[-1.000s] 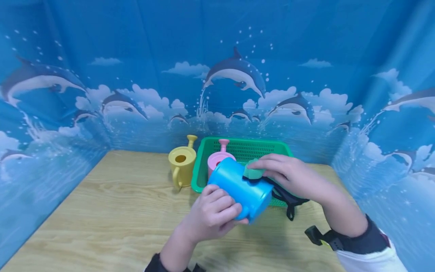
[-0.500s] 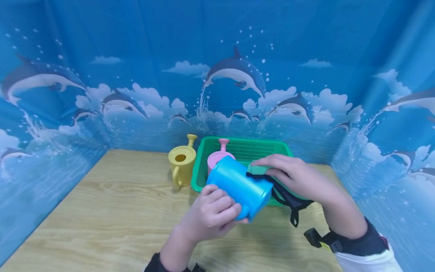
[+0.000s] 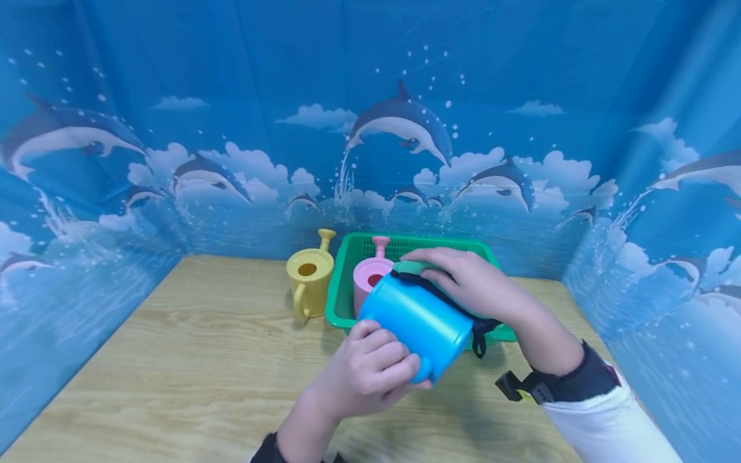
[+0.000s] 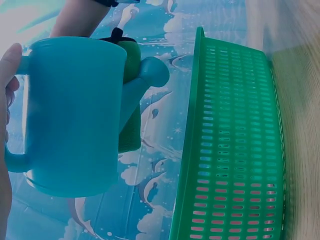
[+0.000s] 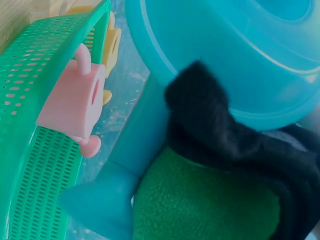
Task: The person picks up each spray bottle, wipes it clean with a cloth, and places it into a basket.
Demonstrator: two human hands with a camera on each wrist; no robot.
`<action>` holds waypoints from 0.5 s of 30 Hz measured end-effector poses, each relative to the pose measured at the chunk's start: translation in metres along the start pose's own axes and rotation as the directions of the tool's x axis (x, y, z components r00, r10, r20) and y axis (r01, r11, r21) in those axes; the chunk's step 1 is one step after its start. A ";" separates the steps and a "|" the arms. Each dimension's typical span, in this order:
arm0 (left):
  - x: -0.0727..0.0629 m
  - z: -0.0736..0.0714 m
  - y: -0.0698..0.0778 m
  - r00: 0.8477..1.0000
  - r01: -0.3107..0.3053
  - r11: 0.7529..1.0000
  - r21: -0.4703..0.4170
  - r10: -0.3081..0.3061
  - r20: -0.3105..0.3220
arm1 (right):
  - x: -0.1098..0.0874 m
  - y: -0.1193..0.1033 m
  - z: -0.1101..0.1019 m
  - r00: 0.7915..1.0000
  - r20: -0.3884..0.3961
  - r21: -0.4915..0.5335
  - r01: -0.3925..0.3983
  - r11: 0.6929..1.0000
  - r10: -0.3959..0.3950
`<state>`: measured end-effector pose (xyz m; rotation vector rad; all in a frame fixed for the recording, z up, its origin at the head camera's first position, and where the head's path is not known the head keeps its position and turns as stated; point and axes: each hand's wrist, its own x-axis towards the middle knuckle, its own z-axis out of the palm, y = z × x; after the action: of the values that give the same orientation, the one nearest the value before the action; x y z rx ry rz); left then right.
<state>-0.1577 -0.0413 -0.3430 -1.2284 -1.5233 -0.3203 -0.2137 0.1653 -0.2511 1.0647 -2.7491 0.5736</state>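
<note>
My left hand (image 3: 376, 366) grips the handle of a blue watering can (image 3: 417, 325), which it holds tilted above the table. In the left wrist view the can's spout (image 4: 137, 92) points away from that hand. My right hand (image 3: 480, 283) holds a green plush cloth with black edging (image 3: 412, 267) against the can's upper side, thumb below and fingers on top. A black loop (image 3: 479, 344) hangs from the cloth's lower end. From the right wrist, the green plush (image 5: 205, 200) lies beside the blue spout (image 5: 140, 130).
Behind the can stands a green perforated basket (image 3: 336, 315) with a pink watering can (image 3: 363, 296) inside. To its left, a yellow watering can (image 3: 315, 292) is upright on the wooden table (image 3: 191, 360). A dolphin-print curtain (image 3: 278, 77) encloses the back and sides.
My right hand has slid the cloth up and left along the blue can, toward its upper end. The can has shifted slightly right and down, uncovering more of the pink can's opening.
</note>
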 end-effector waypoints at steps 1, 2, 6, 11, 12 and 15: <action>0.000 0.000 0.000 1.000 0.000 1.000 -0.001 0.000 -0.002 | 0.001 -0.001 0.000 1.000 0.001 -0.004 -0.002 1.000 0.002; 0.000 0.000 0.000 1.000 0.002 1.000 0.000 -0.002 -0.005 | 0.001 -0.001 0.000 1.000 0.002 -0.009 -0.004 1.000 0.004; -0.001 0.001 -0.003 1.000 0.006 1.000 0.006 -0.006 -0.023 | 0.000 -0.002 -0.001 1.000 0.017 -0.021 -0.006 1.000 0.007; -0.001 0.001 -0.006 0.999 -0.007 1.000 0.020 0.008 -0.041 | -0.005 0.003 -0.001 1.000 0.026 -0.009 -0.006 1.000 0.007; -0.001 0.001 -0.007 0.999 -0.008 1.000 0.024 0.009 -0.047 | -0.006 0.005 -0.002 1.000 0.028 -0.004 -0.002 1.000 0.002; -0.002 0.001 -0.009 0.998 0.012 1.000 0.023 -0.010 -0.059 | -0.011 0.009 -0.002 0.999 0.042 0.013 0.000 1.000 0.000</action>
<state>-0.1654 -0.0457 -0.3415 -1.1827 -1.4799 -0.3421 -0.2122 0.1790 -0.2545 1.0915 -2.7847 0.5764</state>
